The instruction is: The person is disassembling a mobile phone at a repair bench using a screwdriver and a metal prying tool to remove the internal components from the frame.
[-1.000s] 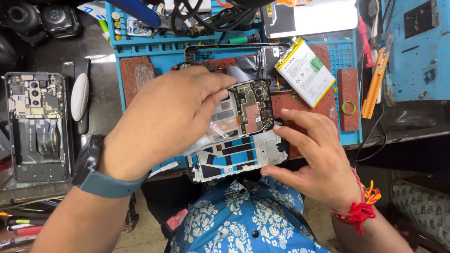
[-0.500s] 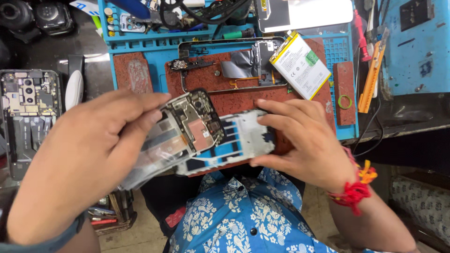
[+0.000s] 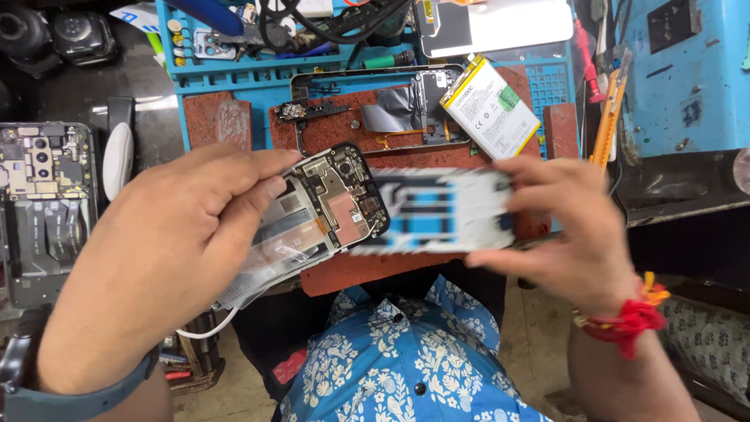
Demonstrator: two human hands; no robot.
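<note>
My left hand (image 3: 164,242) grips an opened phone body (image 3: 320,207) with its circuit board exposed, held tilted above the red mat. My right hand (image 3: 570,234) holds a white plastic inner frame (image 3: 441,209), blurred by motion, just to the right of the phone body and apart from it. A red thread band circles my right wrist; a watch sits on my left wrist.
A red work mat (image 3: 344,129) on a blue tray carries a phone frame (image 3: 375,86), a loose battery (image 3: 491,109) and small parts. Another opened phone (image 3: 43,203) lies at left. Tools and cables crowd the tray's back; a blue box (image 3: 687,70) stands at right.
The white frame has come off the phone body and moved right with my right hand. My left hand shifted left with the phone body.
</note>
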